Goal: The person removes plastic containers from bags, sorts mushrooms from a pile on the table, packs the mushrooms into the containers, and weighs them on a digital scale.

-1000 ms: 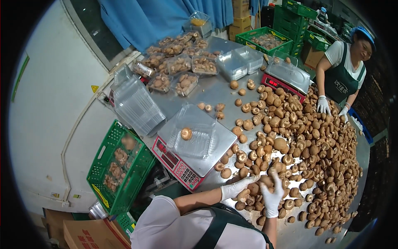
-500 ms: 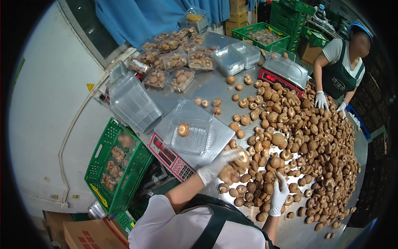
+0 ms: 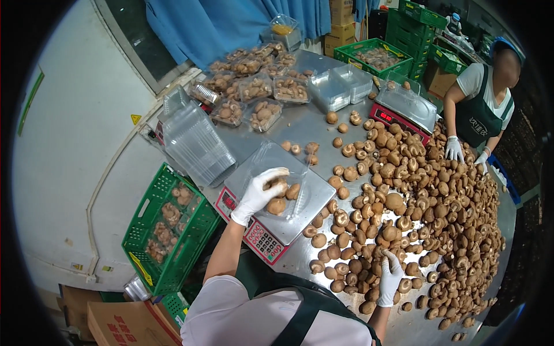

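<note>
My left hand, in a white glove, is over a clear plastic tray on the scale. Its fingers curl round a shiitake mushroom. Beside and below the fingers, further mushrooms lie in the tray. At the near edge of the mushroom pile is my right hand, also gloved, its fingers bent in among the mushrooms. What those fingers hold, if anything, is hidden. The scale has a metal plate and a red-edged keypad panel.
Stacked empty trays stand left of the scale, with packed mushroom trays behind. A green crate holds filled packs at the left. Across the table, a co-worker has both gloved hands at the pile, near a second scale.
My left hand has moved from the pile, leftward and away from me, to the tray, bringing mushrooms into it. My right hand stays at the pile's near edge. The view has shifted slightly.
</note>
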Tool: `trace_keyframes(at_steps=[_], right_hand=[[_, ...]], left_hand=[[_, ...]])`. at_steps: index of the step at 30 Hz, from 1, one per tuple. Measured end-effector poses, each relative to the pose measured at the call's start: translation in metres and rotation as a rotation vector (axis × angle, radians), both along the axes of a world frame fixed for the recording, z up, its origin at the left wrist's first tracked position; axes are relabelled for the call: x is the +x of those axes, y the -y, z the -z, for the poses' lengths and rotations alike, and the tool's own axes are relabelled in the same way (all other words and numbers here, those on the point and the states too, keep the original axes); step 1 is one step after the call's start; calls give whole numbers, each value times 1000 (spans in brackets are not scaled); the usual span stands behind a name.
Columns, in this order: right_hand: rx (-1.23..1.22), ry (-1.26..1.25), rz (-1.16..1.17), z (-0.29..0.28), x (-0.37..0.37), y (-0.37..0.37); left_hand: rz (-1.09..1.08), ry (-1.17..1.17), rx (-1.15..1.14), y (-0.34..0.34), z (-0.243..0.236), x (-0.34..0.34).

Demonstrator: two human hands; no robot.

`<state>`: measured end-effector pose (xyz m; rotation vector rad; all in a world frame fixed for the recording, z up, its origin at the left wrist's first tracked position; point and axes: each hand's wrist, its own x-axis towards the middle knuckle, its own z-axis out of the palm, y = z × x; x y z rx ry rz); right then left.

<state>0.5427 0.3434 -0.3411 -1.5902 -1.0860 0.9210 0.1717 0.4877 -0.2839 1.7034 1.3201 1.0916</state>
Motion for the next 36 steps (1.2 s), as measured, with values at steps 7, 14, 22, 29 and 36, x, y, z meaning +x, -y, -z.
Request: trace_keyframes(at_steps=[7, 14, 22, 29, 36], right_hand=[[-27, 29, 29, 5, 5, 2], [-20, 54, -7, 8, 0, 1], [-40, 71, -21, 6, 0, 1], [-9, 47, -89, -3, -13, -6], [163, 75, -260, -44, -43, -24]], left_hand=[[-316, -496, 44, -13, 14, -34], [-152, -1071, 70, -5, 29, -19], [-274, -567, 151, 6, 6, -25], [-24, 49, -123, 33, -28, 41], [267, 224, -200, 53, 5, 121]])
